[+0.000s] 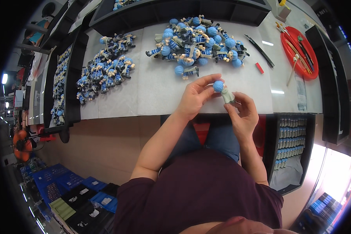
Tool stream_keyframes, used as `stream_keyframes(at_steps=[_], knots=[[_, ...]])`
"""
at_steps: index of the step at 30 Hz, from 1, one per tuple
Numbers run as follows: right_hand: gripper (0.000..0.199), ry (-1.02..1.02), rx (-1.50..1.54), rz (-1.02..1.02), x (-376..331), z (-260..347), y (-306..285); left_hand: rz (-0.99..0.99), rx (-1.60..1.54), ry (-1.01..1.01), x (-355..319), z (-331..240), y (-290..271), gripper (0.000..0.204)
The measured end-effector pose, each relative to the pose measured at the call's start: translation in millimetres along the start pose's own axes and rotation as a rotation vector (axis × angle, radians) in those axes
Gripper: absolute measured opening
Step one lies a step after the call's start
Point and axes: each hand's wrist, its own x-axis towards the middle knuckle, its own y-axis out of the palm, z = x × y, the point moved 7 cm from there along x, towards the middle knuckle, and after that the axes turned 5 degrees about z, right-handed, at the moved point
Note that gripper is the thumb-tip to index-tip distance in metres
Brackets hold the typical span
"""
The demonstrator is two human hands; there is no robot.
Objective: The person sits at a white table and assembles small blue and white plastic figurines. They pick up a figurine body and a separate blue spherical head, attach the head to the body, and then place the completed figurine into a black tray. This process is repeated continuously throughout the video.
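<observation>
Above the table's front edge, a small figurine (227,96) with blue hair and a pale grey-green body is held between my two hands. My left hand (197,95) pinches it by the head, fingers curled behind the blue hair. Thumb and fingers of my right hand (244,114) close on its lower end. Just beyond lies a single blue-haired figurine (187,71) on its side. Farther back is a large loose heap of similar figurines (199,41), in blue, grey and black. A second group of figurines (107,72) lies to the left on the white table (156,95).
On the right, a red oval tray (314,64) holds brushes; a red block (259,68) and black pens (260,50) lie beside it. A black tray (183,15) spans the back. Trays of figurines stand at the left (72,74) and lower right (269,156).
</observation>
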Motion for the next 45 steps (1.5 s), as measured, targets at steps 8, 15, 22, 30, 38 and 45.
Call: stream_keyframes(at_steps=[8, 15, 22, 30, 38, 45], knots=[[0.032, 0.128, 0.111, 0.007, 0, -10, -3, -0.004, 0.049, -0.009, 1, 0, 0, 0.033], [0.027, 0.218, 0.193, 0.005, -1, -12, -1, 0.006, 0.081, -0.026, 0, 1, 0, 0.032], [0.024, 0.228, 0.210, 0.010, -1, -11, 0, -0.017, 0.083, -0.038, -2, 0, 1, 0.032], [0.023, 0.235, 0.232, 0.016, -1, -11, 2, 0.044, 0.186, 0.026, -2, -3, 5, 0.038], [0.023, 0.073, 0.054, 0.047, -1, -2, 8, -0.053, 0.129, 0.188, -16, -45, -1, 0.043], [0.019, 0.043, -0.037, 0.009, 9, -4, -8, -0.723, 0.765, 0.662, -77, -194, -97, 0.028]])
